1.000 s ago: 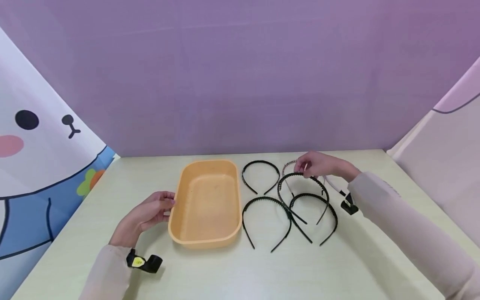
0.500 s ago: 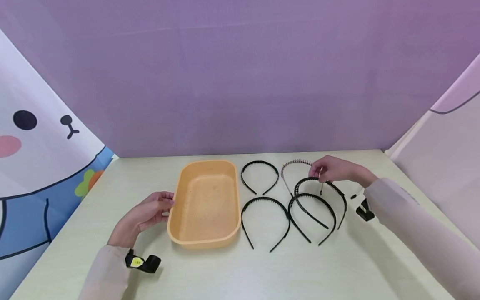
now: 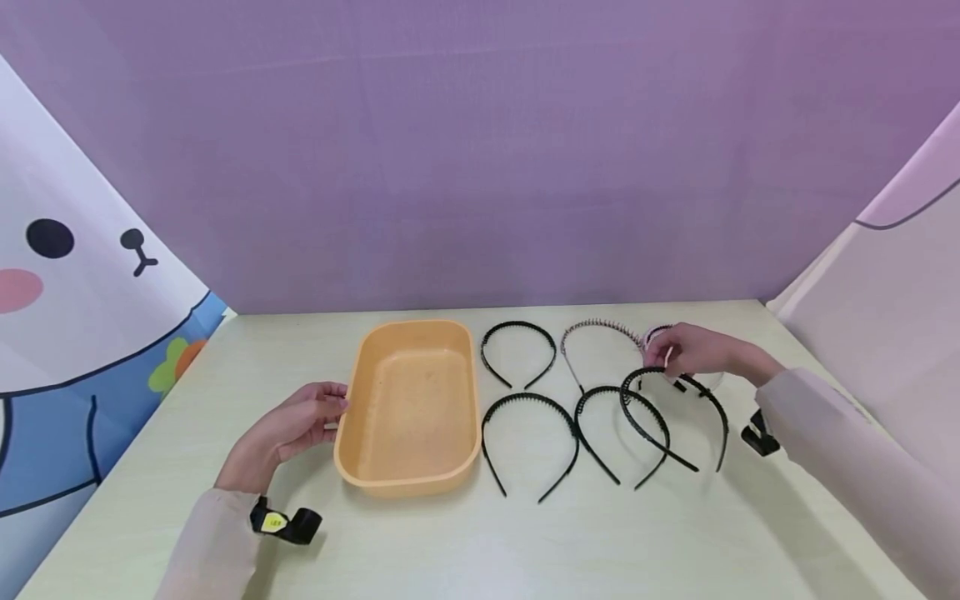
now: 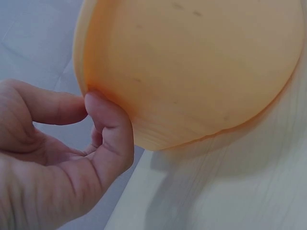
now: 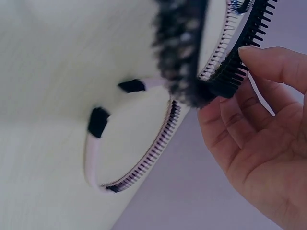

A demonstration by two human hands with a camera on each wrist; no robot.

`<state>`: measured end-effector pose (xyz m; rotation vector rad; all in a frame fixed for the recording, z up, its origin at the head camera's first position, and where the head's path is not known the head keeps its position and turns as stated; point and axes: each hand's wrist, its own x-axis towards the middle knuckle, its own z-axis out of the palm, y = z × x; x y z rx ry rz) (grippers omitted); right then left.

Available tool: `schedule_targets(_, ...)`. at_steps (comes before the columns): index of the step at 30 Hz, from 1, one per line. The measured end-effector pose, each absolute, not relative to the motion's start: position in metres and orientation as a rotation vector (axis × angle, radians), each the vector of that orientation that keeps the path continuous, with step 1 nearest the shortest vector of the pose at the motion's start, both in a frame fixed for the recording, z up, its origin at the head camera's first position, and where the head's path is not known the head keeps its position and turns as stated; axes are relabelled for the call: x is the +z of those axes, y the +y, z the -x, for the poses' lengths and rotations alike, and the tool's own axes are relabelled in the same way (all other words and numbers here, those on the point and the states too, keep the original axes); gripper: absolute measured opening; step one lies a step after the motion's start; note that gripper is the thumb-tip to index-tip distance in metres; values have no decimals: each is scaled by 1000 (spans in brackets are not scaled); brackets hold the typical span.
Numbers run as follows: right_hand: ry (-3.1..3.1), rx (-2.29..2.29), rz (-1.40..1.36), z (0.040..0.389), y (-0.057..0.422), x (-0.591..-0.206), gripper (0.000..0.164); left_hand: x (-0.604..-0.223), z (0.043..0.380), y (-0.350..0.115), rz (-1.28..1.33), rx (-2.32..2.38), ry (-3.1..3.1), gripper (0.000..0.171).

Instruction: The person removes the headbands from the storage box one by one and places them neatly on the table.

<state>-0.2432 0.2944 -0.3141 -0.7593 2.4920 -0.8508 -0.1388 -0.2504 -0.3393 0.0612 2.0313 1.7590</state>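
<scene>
My left hand (image 3: 303, 421) pinches the left rim of a yellow-orange plastic tray (image 3: 420, 400), thumb on the inner side in the left wrist view. My right hand (image 3: 693, 350) holds a black toothed headband (image 3: 725, 429) by its top, thumb against fingers. Its ends point down toward me, and it overlaps a black headband (image 3: 667, 433) in the head view. Behind the hand, partly hidden, lies a pale pink headband (image 5: 91, 153) with black ends, clearer in the right wrist view. A thin pinkish headband (image 3: 600, 322) with teeth lies left of it.
Two more black headbands, one at the back (image 3: 517, 323) and one in front (image 3: 530, 396), lie right of the tray. All rest on a pale wooden table (image 3: 480, 550). A purple backdrop (image 3: 480, 167) rises at the far edge, with printed cloth at both sides.
My right hand has carried the black headband to the right and slightly toward me, uncovering the thin pinkish headband. The left hand and tray have not visibly moved.
</scene>
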Motion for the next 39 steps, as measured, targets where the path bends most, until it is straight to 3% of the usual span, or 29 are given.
schedule_targets(21, 2471, -827, 713, 229, 331, -329, 24, -339, 138, -251, -93, 1765, 2018, 32)
schedule_targets(29, 2428, -910, 950, 229, 346, -343, 29, -338, 138, -251, -111, 1774, 2015, 32)
schedule_targets(39, 2507, -785, 763, 221, 347, -344, 25, -337, 137, -251, -111, 1777, 2016, 31)
